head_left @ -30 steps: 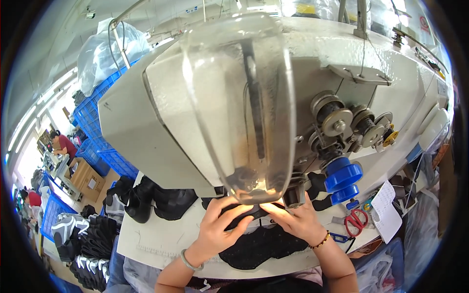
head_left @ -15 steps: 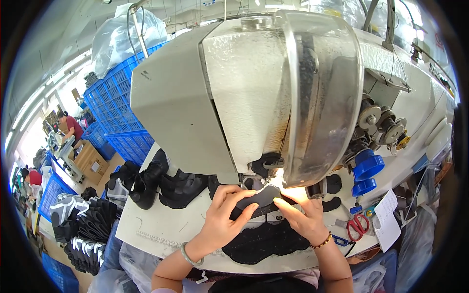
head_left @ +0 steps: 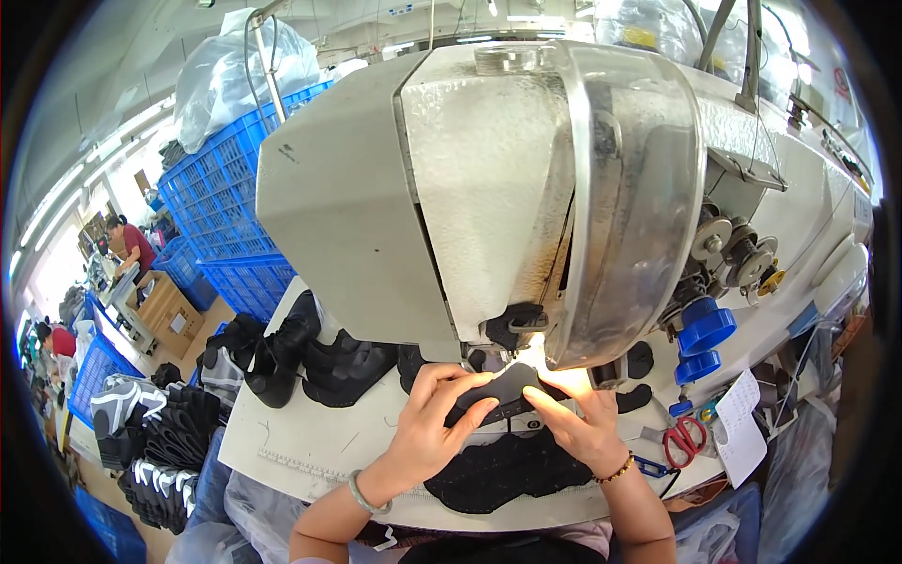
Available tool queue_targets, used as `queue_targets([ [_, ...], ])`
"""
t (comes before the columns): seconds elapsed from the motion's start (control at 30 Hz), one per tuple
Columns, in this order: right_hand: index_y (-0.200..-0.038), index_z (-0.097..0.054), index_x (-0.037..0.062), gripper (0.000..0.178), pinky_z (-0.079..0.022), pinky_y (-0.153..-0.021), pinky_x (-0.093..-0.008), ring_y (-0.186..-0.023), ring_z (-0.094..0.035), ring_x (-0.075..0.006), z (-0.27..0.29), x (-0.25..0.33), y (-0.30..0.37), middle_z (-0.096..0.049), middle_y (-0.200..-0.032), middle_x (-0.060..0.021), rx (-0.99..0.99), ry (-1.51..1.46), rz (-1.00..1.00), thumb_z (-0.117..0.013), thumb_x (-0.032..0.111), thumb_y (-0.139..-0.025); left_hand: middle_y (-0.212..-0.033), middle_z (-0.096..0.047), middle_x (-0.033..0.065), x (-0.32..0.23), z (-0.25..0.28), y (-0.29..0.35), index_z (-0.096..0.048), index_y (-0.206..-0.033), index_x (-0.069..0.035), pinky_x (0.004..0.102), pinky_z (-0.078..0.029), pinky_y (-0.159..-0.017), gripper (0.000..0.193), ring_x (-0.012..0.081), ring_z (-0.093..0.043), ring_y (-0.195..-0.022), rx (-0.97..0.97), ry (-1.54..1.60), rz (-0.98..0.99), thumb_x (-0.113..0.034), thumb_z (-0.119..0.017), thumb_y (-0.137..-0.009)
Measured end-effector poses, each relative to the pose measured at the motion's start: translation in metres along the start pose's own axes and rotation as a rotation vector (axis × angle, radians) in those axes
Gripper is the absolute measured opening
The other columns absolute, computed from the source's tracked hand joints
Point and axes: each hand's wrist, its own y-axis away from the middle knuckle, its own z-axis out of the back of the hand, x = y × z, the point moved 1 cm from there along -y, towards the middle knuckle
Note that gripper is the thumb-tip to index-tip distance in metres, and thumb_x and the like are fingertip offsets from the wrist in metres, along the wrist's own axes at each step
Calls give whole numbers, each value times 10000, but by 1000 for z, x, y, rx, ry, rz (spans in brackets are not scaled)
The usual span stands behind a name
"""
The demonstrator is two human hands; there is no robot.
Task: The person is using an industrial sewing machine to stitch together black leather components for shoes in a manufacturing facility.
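Observation:
A small black fabric piece point(head_left: 507, 389) lies under the needle area of a large sewing machine point(head_left: 489, 188), lit by its lamp. My left hand point(head_left: 436, 414) grips the piece's left side between thumb and fingers. On its right side, the thumb and fingers of my right hand point(head_left: 583, 418) press the piece close to the needle. The needle tip itself is hard to make out. Between my forearms a larger black fabric piece point(head_left: 507, 470) with a wavy outline lies flat on the white table point(head_left: 310, 432).
Black shoe uppers point(head_left: 348, 367) stand left of the machine. Stacked grey and black pieces point(head_left: 160, 423) sit further left, before blue crates point(head_left: 221, 197). Red-handled scissors point(head_left: 684, 440) and a paper sheet point(head_left: 738, 423) lie at the right. A co-worker point(head_left: 136, 249) is in the far left background.
The view has shifted slightly. Both hands keep their hold on the small black piece, with hardly any visible movement of it.

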Motion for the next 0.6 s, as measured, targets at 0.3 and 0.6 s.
queue_targets([
  [0.3, -989, -713, 155, 389, -421, -788, -346, -873, -572, -193, 4, 2, -5, -576, -965, -27, -19, 13, 10, -664, 38, -621, -972, -501, 83, -2, 1, 0, -631, -1063, -35, 256, -458, -588, 268, 139, -557, -704, 3, 5, 20, -57, -688, -802],
  [0.6, -1018, -704, 167, 411, -425, -793, -353, -876, -574, -201, 2, 2, -7, -573, -960, -28, -32, 31, 24, -660, 43, -628, -970, -502, 87, -1, 2, -2, -628, -1053, -31, 264, -473, -614, 270, 152, -566, -713, -4, -39, -24, -57, -695, -793],
])
